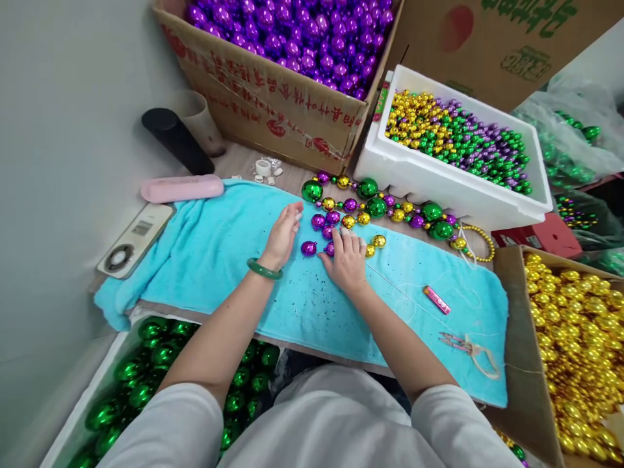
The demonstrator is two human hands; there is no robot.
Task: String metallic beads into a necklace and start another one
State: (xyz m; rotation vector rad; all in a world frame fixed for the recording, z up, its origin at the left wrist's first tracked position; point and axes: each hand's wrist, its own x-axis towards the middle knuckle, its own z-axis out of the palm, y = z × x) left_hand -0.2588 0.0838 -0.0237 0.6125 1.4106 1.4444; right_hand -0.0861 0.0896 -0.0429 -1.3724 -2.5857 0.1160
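Observation:
My left hand [283, 234] is held on edge over the turquoise towel [224, 247], fingers stretched out and nothing in it. A green bangle [264, 268] circles that wrist. Palm down, my right hand [347, 257] lies over several loose balls, its fingers spread and partly covering them. Purple balls [309, 247] lie left of and beyond it, and gold balls [379, 241] sit at its right. Just beyond runs a strung bead garland [376, 207] of green, gold and purple balls, ending in a loop of small gold beads [480, 242]. A long needle [385, 278] with thread extends from beneath the right hand.
Thread snips [458, 342] and a pink lighter [437, 299] lie on the towel's right. Boxes surround it: purple balls [292, 39] behind, a white foam box [453, 175] of small beads, gold balls [580, 351] right, green balls [141, 390] below left. A pink case [182, 188] rests at left.

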